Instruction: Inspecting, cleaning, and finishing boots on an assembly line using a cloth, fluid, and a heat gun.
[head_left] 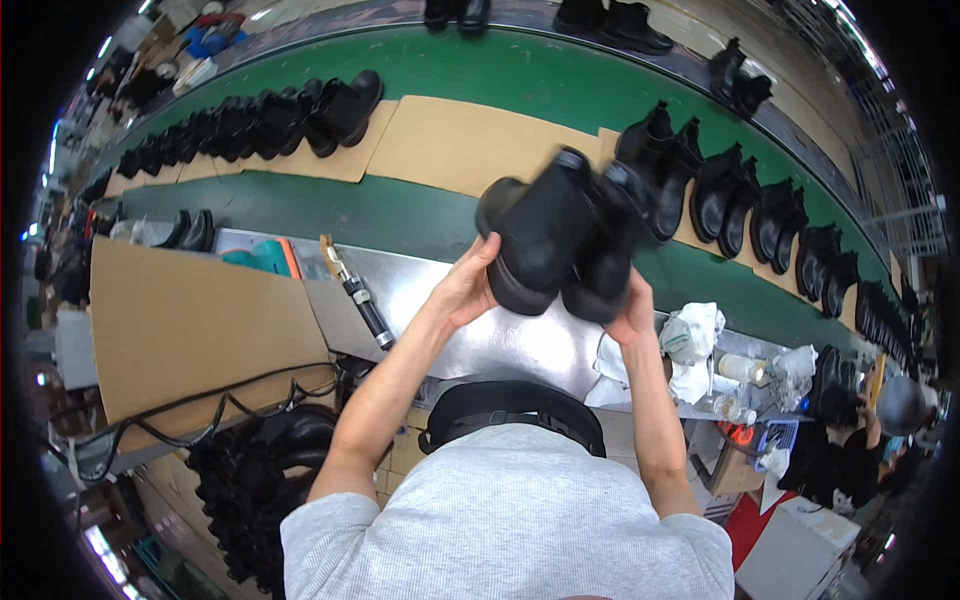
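Black leather-like boots (pixel 548 235), a pair, are held up over the far edge of the metal worktop (pixel 480 350), between your hands. Your left hand (pixel 468 285) clasps one boot's outer side, thumb showing; your right hand (pixel 632 312) wraps the other's lower end, fingers mostly hidden. Both long axes point away from the worktop, leaning right; each hand is touching its nearer boot.
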